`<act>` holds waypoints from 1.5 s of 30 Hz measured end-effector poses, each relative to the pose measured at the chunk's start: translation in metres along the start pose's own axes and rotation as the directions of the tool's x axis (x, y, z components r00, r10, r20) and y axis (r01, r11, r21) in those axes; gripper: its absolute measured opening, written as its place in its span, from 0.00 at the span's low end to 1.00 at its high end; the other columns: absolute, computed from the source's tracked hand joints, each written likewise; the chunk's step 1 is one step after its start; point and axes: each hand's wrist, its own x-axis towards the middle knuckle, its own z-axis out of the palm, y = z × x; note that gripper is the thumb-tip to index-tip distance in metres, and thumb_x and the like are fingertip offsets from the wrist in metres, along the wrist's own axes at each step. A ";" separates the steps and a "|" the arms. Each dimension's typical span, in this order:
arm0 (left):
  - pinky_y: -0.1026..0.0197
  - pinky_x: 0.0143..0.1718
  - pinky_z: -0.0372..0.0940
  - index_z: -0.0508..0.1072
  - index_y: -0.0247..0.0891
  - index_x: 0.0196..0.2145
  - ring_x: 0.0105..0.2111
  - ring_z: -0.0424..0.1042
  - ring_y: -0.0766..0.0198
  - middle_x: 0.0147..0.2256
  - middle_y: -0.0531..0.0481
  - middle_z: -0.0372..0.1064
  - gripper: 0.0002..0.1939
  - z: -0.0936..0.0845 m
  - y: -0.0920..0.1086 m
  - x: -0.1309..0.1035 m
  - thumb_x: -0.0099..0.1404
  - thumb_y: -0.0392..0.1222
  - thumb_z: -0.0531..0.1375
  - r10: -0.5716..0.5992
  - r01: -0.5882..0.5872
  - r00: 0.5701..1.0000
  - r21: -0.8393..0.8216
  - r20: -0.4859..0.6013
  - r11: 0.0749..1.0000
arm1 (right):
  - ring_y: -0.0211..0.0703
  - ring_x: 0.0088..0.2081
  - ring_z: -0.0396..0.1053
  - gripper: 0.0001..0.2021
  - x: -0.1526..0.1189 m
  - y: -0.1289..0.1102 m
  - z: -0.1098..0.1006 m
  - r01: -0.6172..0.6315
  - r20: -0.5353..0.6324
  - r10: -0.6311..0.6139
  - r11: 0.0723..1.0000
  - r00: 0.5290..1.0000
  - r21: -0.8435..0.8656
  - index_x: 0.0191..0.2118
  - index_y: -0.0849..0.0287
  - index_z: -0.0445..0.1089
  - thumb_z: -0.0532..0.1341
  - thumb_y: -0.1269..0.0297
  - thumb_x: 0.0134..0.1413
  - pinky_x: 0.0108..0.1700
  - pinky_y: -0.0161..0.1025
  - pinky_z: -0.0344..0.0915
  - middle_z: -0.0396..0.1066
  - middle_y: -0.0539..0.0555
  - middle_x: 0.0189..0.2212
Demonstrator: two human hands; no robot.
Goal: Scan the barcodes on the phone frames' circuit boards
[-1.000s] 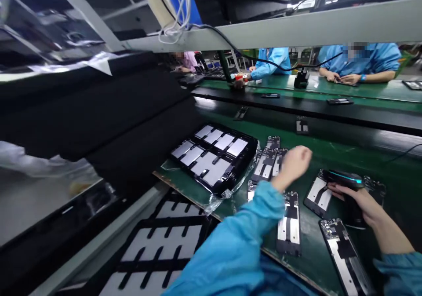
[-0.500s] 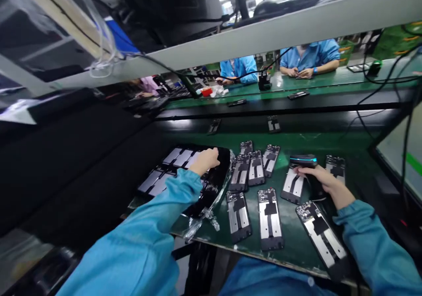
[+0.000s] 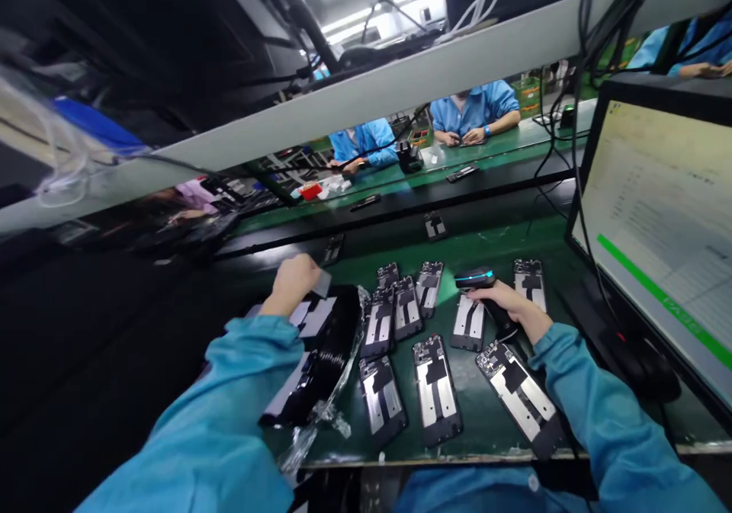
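My left hand (image 3: 291, 284) is closed on a flat grey piece (image 3: 323, 284), which looks like a phone battery and pokes out past the fingers. It is above the far part of a black tray (image 3: 337, 330) holding several such grey pieces, partly covered by my sleeve. Wrapped in my right hand (image 3: 512, 305) is a black barcode scanner (image 3: 476, 278) with a lit blue strip. Its head hovers over the top of one phone frame (image 3: 469, 322). Nearby lie more phone frames, among them one in front (image 3: 438, 391) and one at the right (image 3: 521, 399).
A monitor (image 3: 657, 216) with a green bar stands at the right. Clear plastic wrap (image 3: 337, 414) hangs along the tray's edge. Dark cables (image 3: 580, 155) drop from the shelf beam (image 3: 354, 117). Two co-workers in blue sit across the bench.
My view has turned right, bringing the monitor in. My left hand has risen to the tray's far side, and a grey piece now shows in it. The scanner stays over the same phone frame.
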 end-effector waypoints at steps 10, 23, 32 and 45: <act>0.61 0.43 0.65 0.67 0.33 0.59 0.36 0.73 0.60 0.36 0.46 0.73 0.26 0.130 0.164 -0.027 0.64 0.38 0.55 0.455 -0.439 0.887 -0.456 -0.080 0.774 | 0.42 0.28 0.74 0.11 -0.005 -0.001 0.007 0.020 -0.021 -0.019 0.999 1.000 0.029 0.33 0.60 0.77 0.73 0.67 0.38 0.33 0.37 0.71 0.77 0.50 0.25; 0.61 0.40 0.66 0.67 0.35 0.55 0.32 0.73 0.63 0.38 0.47 0.73 0.22 0.138 0.163 -0.018 0.62 0.37 0.56 0.406 -0.373 0.908 -0.636 -0.101 0.676 | 0.41 0.30 0.74 0.10 -0.006 -0.008 0.004 -0.028 0.009 0.028 0.999 1.000 -0.027 0.33 0.61 0.78 0.73 0.68 0.40 0.35 0.35 0.72 0.79 0.53 0.30; 0.60 0.43 0.70 0.67 0.34 0.55 0.39 0.74 0.63 0.53 0.39 0.69 0.23 0.157 0.145 -0.033 0.62 0.37 0.59 0.462 -0.242 0.887 -0.863 -0.012 0.443 | 0.44 0.44 0.77 0.14 0.000 -0.012 -0.017 0.011 0.012 -0.012 0.999 1.000 0.048 0.40 0.63 0.78 0.74 0.65 0.45 0.49 0.35 0.73 0.80 0.60 0.42; 0.35 0.65 0.47 0.62 0.43 0.63 0.66 0.49 0.43 0.63 0.39 0.55 0.30 0.184 0.133 -0.113 0.63 0.36 0.58 0.704 -0.578 0.710 -0.588 -0.021 0.566 | 0.48 0.49 0.73 0.19 -0.016 -0.010 -0.010 0.032 -0.207 -0.026 0.999 0.978 0.029 0.42 0.56 0.78 0.76 0.63 0.41 0.60 0.47 0.66 0.80 0.52 0.40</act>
